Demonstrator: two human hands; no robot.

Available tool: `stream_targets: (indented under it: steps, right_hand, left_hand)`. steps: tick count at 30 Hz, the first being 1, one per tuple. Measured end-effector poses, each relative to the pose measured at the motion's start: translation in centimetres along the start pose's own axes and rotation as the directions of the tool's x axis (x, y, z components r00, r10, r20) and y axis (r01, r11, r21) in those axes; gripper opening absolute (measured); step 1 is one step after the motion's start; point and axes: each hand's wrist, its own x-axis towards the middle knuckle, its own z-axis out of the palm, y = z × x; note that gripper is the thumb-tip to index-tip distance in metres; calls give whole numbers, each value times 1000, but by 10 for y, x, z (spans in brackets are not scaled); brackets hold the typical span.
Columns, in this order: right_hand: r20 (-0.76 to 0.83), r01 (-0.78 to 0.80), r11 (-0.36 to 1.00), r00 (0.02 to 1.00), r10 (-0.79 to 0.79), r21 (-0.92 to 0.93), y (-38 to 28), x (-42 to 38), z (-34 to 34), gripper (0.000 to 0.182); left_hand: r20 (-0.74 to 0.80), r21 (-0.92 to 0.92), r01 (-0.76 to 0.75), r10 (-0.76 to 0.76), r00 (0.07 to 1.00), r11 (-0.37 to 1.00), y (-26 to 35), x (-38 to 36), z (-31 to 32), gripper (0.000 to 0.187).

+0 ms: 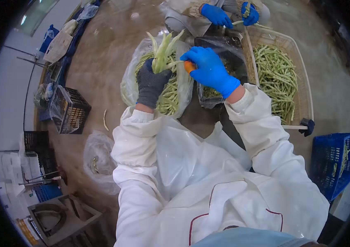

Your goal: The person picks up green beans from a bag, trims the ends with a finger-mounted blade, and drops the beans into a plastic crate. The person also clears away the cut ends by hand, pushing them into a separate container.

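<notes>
My left hand (153, 82), in a dark grey glove, is closed round a bunch of pale green bean pods (164, 51) that fan upward. My right hand (210, 70), in a blue glove, pinches a small orange-handled tool (189, 66) close to one pod of the bunch. Below my left hand lies an open clear plastic bag (130, 88) full of green beans (169, 99). Under my right hand stands a black crate lined with plastic (208, 101), with some green bits inside. The tool's blade is too small to make out.
A beige crate (304, 78) of beans (275, 76) stands at the right. Across from me, a co-worker's blue-gloved hands (218, 16) handle a pod. A blue crate (333, 164) is at lower right, a black crate (70, 111) at left, and a plastic bag (100, 158) on the floor.
</notes>
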Motion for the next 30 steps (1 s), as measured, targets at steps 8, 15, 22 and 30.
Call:
stream_targets:
  steps: [8,15,22,30]
  right_hand:
    - [-151,-187,976,968,203,109,-10,6,1,15]
    - [282,-506,731,862,421,457,8,6,7,21]
    - [36,-540,762,807,589,-356,87,-16,-38,20]
    - [165,-233,881,970,179,411,30,-3,1,45]
  left_hand:
    - [-18,-48,-64,63,998,997,19,-8,2,30]
    - [-10,-910,32,-101,995,413,22,-6,-11,32]
    - [-171,-983,-158,-148,974,96,-24,-3,-94,40]
    - [49,-991,54,-41,998,122,1,-15,-56,43]
